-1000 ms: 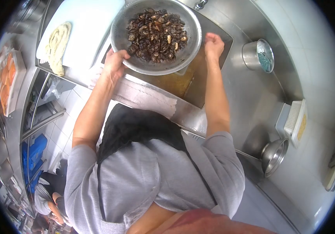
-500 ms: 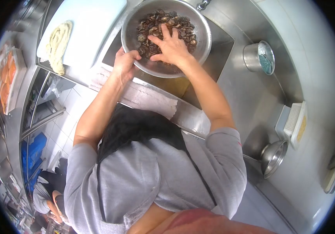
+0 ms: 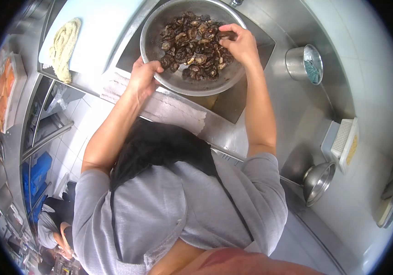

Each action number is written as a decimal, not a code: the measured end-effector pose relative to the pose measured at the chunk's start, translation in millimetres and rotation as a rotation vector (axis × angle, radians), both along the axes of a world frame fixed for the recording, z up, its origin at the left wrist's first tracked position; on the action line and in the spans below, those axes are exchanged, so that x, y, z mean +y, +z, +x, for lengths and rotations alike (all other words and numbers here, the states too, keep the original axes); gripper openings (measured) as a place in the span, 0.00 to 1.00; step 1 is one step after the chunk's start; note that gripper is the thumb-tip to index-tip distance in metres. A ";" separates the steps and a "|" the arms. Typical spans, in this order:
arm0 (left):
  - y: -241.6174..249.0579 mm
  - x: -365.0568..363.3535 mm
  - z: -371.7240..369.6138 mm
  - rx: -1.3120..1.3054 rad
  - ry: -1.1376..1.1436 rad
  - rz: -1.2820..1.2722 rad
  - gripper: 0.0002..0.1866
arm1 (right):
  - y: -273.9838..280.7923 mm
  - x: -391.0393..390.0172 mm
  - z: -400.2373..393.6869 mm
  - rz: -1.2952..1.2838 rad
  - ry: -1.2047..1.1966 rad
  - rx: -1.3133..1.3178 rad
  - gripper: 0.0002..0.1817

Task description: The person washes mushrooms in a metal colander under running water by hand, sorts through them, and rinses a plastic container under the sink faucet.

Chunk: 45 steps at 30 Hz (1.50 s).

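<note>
A round metal strainer bowl full of dark brown mushrooms is held over a steel sink. My left hand grips the bowl's near left rim. My right hand rests inside the bowl at its right side, fingers curled on a mushroom among the pile.
A white cutting board with a yellowish cloth lies left of the sink. A metal canister, a white tray and a steel ladle bowl sit on the counter at right. Another person crouches at lower left.
My right hand moved from the sink's right edge into the mushrooms, spread over them, then drew back to the bowl's right side with fingers curled. The bowl shifted slightly right.
</note>
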<state>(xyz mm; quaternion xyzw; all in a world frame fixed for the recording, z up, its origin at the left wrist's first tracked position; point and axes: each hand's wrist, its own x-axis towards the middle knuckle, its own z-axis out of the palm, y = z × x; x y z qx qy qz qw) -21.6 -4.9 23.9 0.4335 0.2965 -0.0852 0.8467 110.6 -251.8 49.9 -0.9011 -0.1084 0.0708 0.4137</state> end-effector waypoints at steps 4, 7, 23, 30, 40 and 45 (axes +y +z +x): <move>6.7 -4.3 0.4 -0.028 -0.014 -0.036 0.18 | -0.7 34.0 -40.3 -0.457 0.298 -0.241 0.24; -8.2 -4.4 7.8 -0.008 -0.023 0.009 0.18 | -2.6 58.8 -84.8 -0.639 0.603 -0.133 0.29; 12.4 -7.8 -3.5 0.030 -0.084 -0.012 0.17 | -12.7 49.0 -32.5 -0.803 0.351 0.024 0.34; -0.2 0.8 -4.0 0.043 -0.068 0.004 0.15 | 10.2 49.6 -86.3 -0.766 0.936 0.086 0.28; -1.2 0.6 18.7 -0.019 -0.097 0.105 0.10 | 0.7 53.4 -40.3 -0.484 0.688 -0.010 0.29; 23.3 21.5 47.6 -0.165 -0.137 0.073 0.17 | 123.0 51.1 -27.5 -0.279 0.291 -0.076 0.10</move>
